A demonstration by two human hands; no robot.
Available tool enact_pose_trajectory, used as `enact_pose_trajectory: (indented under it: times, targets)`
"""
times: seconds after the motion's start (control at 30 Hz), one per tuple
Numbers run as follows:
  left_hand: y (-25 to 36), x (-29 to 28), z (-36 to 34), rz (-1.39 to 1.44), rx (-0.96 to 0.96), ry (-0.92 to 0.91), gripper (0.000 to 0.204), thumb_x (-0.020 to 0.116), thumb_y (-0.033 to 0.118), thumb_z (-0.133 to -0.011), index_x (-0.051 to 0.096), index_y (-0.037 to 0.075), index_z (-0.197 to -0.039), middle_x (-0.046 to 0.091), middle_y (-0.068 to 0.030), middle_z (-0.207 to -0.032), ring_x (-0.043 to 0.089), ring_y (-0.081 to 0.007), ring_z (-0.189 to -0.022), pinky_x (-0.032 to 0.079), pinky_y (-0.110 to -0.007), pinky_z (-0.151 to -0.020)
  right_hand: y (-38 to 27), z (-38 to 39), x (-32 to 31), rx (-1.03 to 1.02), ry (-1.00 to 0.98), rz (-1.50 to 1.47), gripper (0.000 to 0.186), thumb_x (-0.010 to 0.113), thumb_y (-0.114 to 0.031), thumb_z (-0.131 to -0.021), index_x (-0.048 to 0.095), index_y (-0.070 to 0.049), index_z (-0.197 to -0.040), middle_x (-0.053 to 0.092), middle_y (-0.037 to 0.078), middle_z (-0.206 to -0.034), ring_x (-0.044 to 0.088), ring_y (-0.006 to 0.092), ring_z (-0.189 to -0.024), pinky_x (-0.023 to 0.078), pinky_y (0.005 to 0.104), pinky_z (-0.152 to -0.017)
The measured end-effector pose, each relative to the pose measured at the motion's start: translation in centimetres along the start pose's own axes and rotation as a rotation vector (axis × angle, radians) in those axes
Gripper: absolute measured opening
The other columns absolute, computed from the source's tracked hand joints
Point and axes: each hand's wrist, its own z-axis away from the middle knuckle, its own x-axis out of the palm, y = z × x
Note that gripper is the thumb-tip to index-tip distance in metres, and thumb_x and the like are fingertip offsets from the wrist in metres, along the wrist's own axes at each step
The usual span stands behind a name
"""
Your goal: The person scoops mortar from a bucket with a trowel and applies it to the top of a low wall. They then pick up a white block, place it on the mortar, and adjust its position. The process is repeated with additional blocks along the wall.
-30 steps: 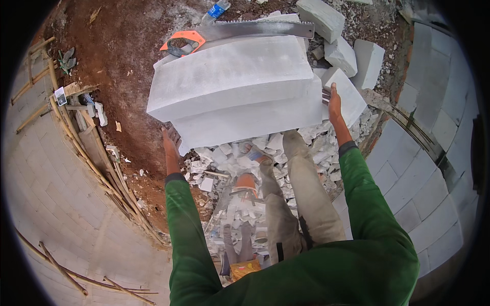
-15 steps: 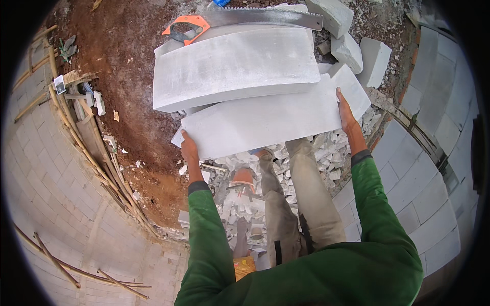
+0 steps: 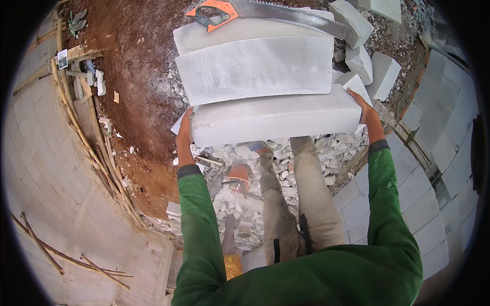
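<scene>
Left hand (image 3: pixel 185 126) and right hand (image 3: pixel 363 105) hold the near block (image 3: pixel 275 120) by its ends, just in front of a middle block (image 3: pixel 258 69); grip seems made, release not yet, saw (image 3: pixel 286 15) unheld on the far block (image 3: pixel 252 30)

We support the front white block (image 3: pixel 275 120) at its ends with the left grip (image 3: pixel 186 125) and right grip (image 3: pixel 364 108). Directly behind, we observe a middle block (image 3: pixel 260 69), a rear block (image 3: pixel 255 29) and an orange-handled saw (image 3: pixel 265 10).
</scene>
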Motion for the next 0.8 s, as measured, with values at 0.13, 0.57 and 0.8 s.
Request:
enact_pose_trajectory:
  times: [0.13, 0.57, 0.8]
  targets:
    - [-1.6, -2.3, -4.5, 0.184, -0.218, -0.172, 0.074, 0.066, 0.062, -0.089, 0.057, 0.014, -0.145, 0.068, -0.0119, -0.132, 0.067, -0.0314, -0.113, 0.053, -0.053, -0.095, 0.6, -1.0, 0.0, -0.081, -0.128, -0.248, 0.071, 0.060, -0.059, -0.096, 0.055, -0.008, -0.144, 0.067, 0.015, -0.131, 0.068, 0.0283, -0.112, 0.055, 0.0455, -0.094]
    - [-2.5, -0.3, 4.6, 0.300, -0.139, -0.344, 0.069, 0.052, 0.062, -0.100, 0.059, 0.009, -0.143, 0.067, -0.0119, -0.133, 0.065, -0.0314, -0.117, 0.054, -0.045, -0.101, 4.5, -0.8, -0.9, -0.351, -0.122, -0.230, 0.073, 0.069, -0.060, -0.082, 0.062, -0.004, -0.129, 0.067, 0.015, -0.116, 0.066, 0.0266, -0.101, 0.054, 0.0403, -0.087]
    - [-5.9, -4.7, 27.7, 0.156, 0.122, -0.242, 0.075, 0.043, 0.063, -0.103, 0.046, 0.007, -0.153, 0.054, -0.0134, -0.149, 0.057, -0.0333, -0.129, 0.048, -0.047, -0.108, 19.1, 23.0, -3.4, -0.383, -0.208, -0.450, 0.075, 0.068, -0.056, -0.090, 0.056, 0.000, -0.138, 0.066, 0.018, -0.121, 0.068, 0.0287, -0.103, 0.054, 0.0414, -0.091]
